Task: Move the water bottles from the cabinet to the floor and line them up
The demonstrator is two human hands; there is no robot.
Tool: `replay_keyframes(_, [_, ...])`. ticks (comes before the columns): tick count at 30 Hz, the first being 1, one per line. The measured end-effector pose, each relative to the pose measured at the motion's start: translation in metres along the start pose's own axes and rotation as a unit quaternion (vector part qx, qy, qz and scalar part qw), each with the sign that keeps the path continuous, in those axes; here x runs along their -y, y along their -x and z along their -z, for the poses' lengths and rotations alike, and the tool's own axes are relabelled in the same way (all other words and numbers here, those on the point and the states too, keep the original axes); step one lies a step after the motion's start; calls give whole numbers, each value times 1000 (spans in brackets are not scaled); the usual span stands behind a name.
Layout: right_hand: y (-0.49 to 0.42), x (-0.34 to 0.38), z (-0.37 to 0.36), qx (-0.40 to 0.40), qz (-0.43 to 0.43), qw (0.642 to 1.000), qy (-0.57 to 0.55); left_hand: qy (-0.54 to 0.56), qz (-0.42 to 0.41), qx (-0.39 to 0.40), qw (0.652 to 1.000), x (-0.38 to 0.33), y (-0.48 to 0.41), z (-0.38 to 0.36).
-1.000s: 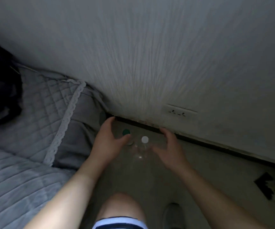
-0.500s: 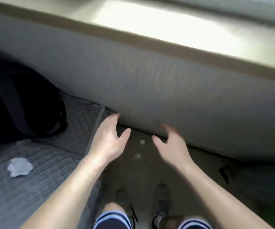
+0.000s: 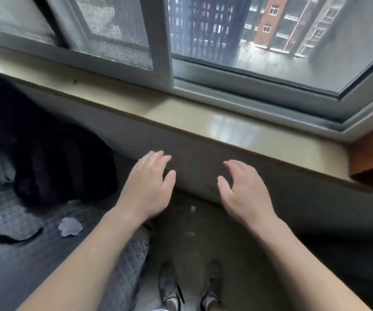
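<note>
My left hand [image 3: 147, 187] and my right hand [image 3: 244, 191] hang in the air side by side, with a wide gap between them. Both are loose, the fingers a little bent and spread. Neither one holds a thing. The thumbs point in at each other.

Looking down through that gap, at 6 o'clock from it, I see a water bottle [image 3: 193, 208]. It stands on the floor [image 3: 181, 261], close to the foot of the wall [image 3: 203, 169]. I can pick it out only by its small white top. The rest of it is clear and blurry, and I cannot read any label on it. A faint pale spot shows just past it at 6 o'clock. I cannot tell what that is.

The floor here is a narrow strip. At 9 o'clock its edge is the grey quilted bed cover [image 3: 125, 265], which hangs down beside my left arm. At 12 o'clock the wall shuts it off. At 3 o'clock the floor runs on into the dark. My two shoes [image 3: 170, 288] stand at 6 o'clock.

On the bed, a big black bag [image 3: 46, 153] lies at 9 o'clock from my left hand. A crumpled tissue [image 3: 70, 226] lies at 8 o'clock. Above both hands, at 12 o'clock, the pale window sill [image 3: 226, 129] sticks out over the wall, with the window [image 3: 248, 52] above it. A brown wooden corner [image 3: 371, 153] meets the sill's end at 3 o'clock. Outside, at 1 o'clock, stands a red brick building [image 3: 268, 21].
</note>
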State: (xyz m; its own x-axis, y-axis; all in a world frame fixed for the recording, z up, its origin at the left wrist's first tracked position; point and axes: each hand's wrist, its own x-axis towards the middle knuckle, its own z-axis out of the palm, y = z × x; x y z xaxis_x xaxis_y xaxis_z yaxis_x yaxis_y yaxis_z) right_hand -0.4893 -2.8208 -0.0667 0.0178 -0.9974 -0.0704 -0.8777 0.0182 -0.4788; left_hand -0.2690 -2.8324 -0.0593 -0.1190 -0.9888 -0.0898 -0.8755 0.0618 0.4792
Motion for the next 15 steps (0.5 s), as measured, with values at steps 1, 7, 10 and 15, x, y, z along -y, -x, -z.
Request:
replay_keyframes(1, [3, 3, 10, -5, 7, 1000, 7, -2, -3, -5, 1000, -7, 2, 7])
replay_keyframes(7, [21, 9, 54, -50, 49, 995, 65, 5, 4, -7, 1000, -50, 16, 37])
replay_keyframes(10, [30, 8, 72, -57, 61, 993, 88, 7, 7, -13, 1000, -70, 23, 42])
replay_keyframes(15, [44, 2, 97, -65, 82, 990, 97, -2, 4, -24, 1000, -96, 36, 45])
